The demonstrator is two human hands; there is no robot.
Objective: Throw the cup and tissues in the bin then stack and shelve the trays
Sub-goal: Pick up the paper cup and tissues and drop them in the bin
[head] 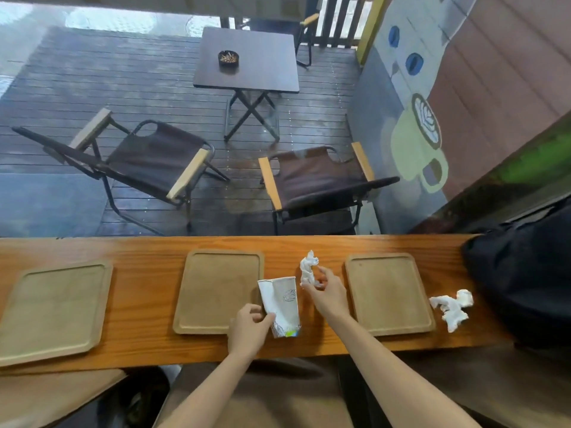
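Long varnished wood-grain desk [148,307]. Three flat rounded-corner wooden trays in row: left tray [52,307], middle tray [216,291], right tray [389,293]. Left hand [248,327] fingers clenched on crumpled white paper cup [281,304], at middle tray's 4 o'clock corner. Right hand [329,293] pinching crumpled white tissue [309,268] between middle and right trays. Second wadded tissue [451,306] on desk, 3 o'clock of right tray, near black bag [522,282].

The scene is being viewed by a single wide-angle head camera, angled forward and down from close above the wooden worktop [148,307]; beyond its far edge, a deck [123,88] with chairs is being taken in.
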